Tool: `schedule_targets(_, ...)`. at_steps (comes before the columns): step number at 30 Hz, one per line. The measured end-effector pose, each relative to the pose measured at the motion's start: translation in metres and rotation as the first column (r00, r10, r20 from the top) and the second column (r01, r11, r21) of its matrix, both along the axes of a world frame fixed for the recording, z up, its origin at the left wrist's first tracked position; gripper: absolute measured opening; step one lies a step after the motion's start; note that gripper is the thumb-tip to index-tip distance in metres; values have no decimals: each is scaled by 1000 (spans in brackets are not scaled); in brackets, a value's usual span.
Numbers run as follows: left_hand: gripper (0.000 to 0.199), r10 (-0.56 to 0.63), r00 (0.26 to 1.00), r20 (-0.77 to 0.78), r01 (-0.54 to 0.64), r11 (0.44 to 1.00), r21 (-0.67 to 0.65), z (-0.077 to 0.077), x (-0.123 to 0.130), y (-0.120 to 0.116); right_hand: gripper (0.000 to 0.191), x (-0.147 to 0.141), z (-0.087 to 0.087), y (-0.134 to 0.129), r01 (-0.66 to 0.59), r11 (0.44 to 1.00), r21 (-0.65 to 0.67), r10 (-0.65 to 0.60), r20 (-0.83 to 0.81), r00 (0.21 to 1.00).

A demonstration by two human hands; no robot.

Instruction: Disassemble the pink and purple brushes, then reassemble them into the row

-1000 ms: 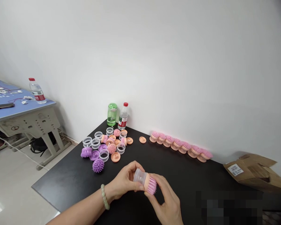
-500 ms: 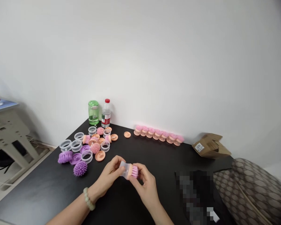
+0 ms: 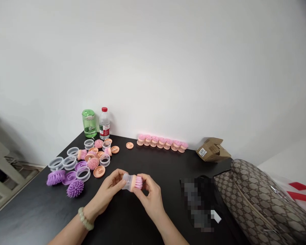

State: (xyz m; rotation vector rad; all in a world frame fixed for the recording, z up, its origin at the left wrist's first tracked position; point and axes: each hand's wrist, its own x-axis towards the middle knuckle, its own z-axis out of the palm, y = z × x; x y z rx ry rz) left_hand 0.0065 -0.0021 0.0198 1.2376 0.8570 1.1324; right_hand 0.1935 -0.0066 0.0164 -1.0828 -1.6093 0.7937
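Note:
My left hand pinches a clear plastic ring between thumb and fingers. Pressed against it is a pink-bristled brush head with a peach rim, held by the fingertips of my right hand. The two pieces lie sideways, end to end, above the black table. Left of my hands are loose parts: purple brush heads, pink brush heads, clear rings, peach discs and purple discs. A single peach disc lies apart, farther back.
A row of several pink brushes stands along the wall. Green container and red-capped bottle are at the back left. On the right are an opened cardboard box, a patterned bag and a dark, blurred-out item.
The view has swung right, so everything sits farther left in the picture. Both hands keep their hold on the ring and brush head, which are turned slightly more level.

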Motion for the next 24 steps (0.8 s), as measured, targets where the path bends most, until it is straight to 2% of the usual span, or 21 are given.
schedule_targets(3,37,-21,1000,-19,22,998,64,-2,0,2,21,2,-2,3,-13,998,-69,10,-46,999)
schedule_targets(5,36,26,993,-117,-2,980,201,-4,0,3,26,2,-6,6,-42,983,-177,21,-118,993)
schedule_targets(8,15,159,930,-333,14,886,463,-8,1,0,40,1,-12,10,-111,928,-355,26,-236,971)
schedule_targets(10,14,206,877,-434,77,832,550,-9,3,-4,45,1,-15,12,-131,905,-404,24,-261,965)
schedule_targets(12,20,214,858,-468,105,817,566,-8,4,-6,44,1,-18,13,-104,915,-390,22,-210,977)
schedule_targets(15,50,239,854,-462,54,843,536,-8,4,-7,40,3,-23,13,-17,958,-285,6,-40,999)
schedule_targets(19,42,254,785,-564,72,868,491,-11,3,-2,36,4,-34,15,44,982,-183,-31,73,997)
schedule_targets(24,49,298,719,-628,107,845,524,-20,4,0,34,2,-41,17,57,975,-216,-36,101,994)
